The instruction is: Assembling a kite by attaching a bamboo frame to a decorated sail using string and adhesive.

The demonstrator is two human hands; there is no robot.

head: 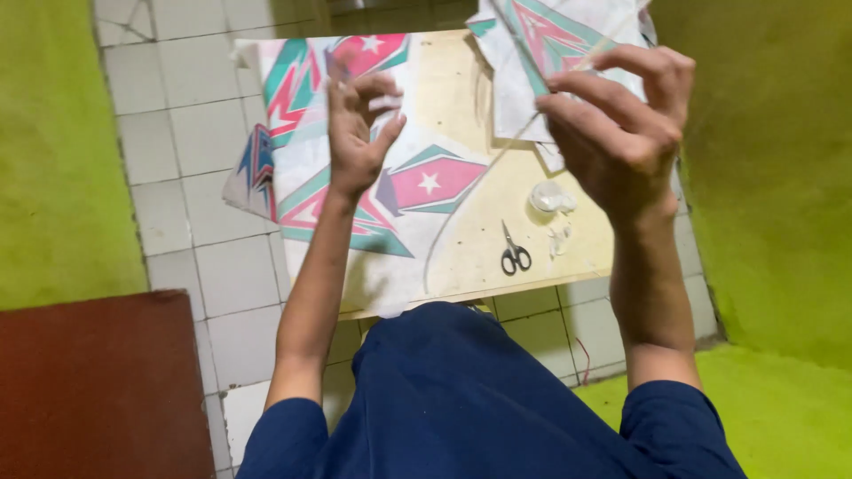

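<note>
Right hand (621,124) pinching thin stick (510,146) w/ printed paper (550,35), left hand (359,124) half-open, empty, scissors (514,253) on board (461,257)

Under your left hand (355,133) lay a printed paper sheet (355,213), matt white with teal and pink shapes. Your right hand (621,124) pinched thin, slightly crumpled paper pieces (541,44) of the same print. Below both grips the board (461,248) looked like pale, smooth, unvarnished wood. Just below your right wrist lay scissors (515,253) with bright metal blades and dark plastic handles, beside a clear, glossy plastic wad (550,197). The floor tiles (186,133) looked dull and worn.
</note>
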